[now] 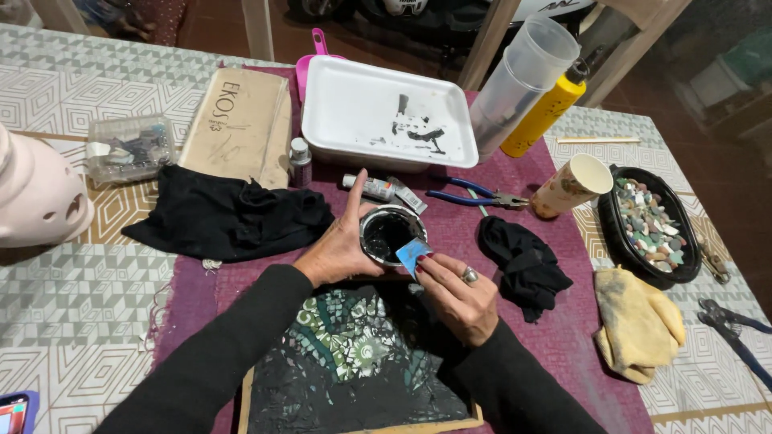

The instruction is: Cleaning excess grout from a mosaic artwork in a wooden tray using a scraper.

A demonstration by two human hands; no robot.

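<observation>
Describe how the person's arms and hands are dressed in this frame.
Both arms wear long, plain black sleeves reaching the wrists. The left hand is bare, with no ring or glove visible. The right hand wears a silver ring and has dark red nails.

Taking the white foam tray (386,112) as landmark: a flat tan cardboard box (240,127) lies just left of it. Farther left sits a clear plastic box (129,149) of small bits. Below the tray's front edge lie a small labelled bottle (300,161) and a grey-white tube (371,188). A phone screen (14,411) glows far below-left.
</observation>
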